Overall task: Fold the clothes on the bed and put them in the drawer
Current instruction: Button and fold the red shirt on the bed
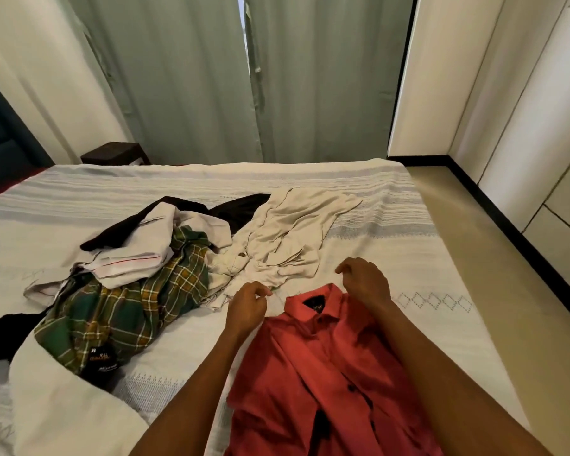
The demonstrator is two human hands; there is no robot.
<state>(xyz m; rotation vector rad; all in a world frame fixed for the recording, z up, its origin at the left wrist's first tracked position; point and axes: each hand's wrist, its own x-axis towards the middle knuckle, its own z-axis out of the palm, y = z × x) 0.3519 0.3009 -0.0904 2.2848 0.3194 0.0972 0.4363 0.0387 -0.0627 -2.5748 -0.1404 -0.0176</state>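
Green curtains (244,77) hang behind the bed (392,251), which has a pale striped cover. On the near edge of the bed lies the red shirt (316,363), collar pointing to the far edge. Both hands have curled fingers at the collar: the left hand (247,307) pinches at its left side, the right hand (364,279) at its right. Toward the left edge lies a heap with a green plaid shirt (129,307), beige clothes (287,238) and black clothes (237,209).

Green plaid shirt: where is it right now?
Head view, left of centre on the bed: the green plaid shirt lies crumpled under a white garment, left of the red shirt.
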